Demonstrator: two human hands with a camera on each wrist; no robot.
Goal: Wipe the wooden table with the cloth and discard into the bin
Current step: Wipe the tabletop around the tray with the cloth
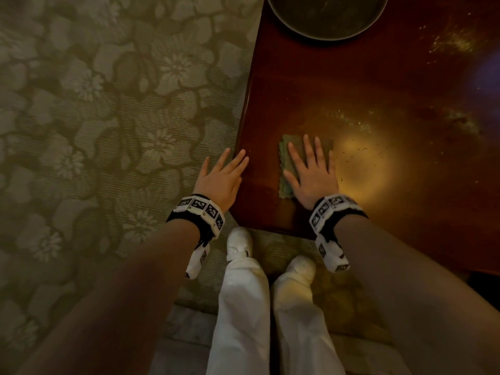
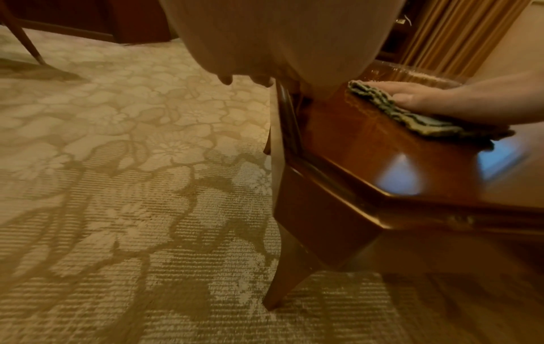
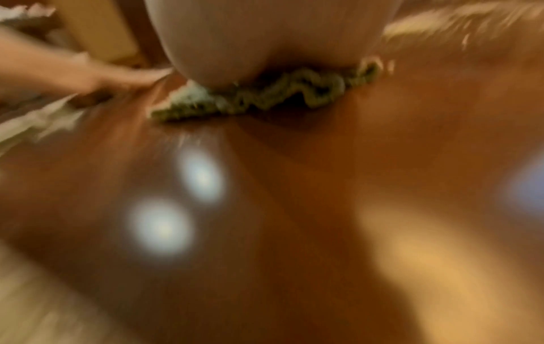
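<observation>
A folded green cloth (image 1: pixel 284 169) lies flat on the glossy dark wooden table (image 1: pixel 378 90), near its front left corner. My right hand (image 1: pixel 311 169) presses on the cloth with straight, spread fingers. The cloth (image 2: pixel 412 116) also shows under that hand in the left wrist view, and its crumpled edge (image 3: pixel 265 95) in the blurred right wrist view. My left hand (image 1: pixel 224 171) lies flat with straight fingers, its fingertips (image 1: pixel 242 155) on the table's left edge. Pale crumbs and dust (image 1: pixel 351 123) are scattered over the table to the right of the cloth and farther back.
A round dark tray or dish (image 1: pixel 327 14) stands at the far end of the table. Patterned floral carpet (image 1: pixel 108 117) covers the floor to the left. My white-trousered legs and white shoes (image 1: pixel 240 242) stand at the table's front edge. No bin is in view.
</observation>
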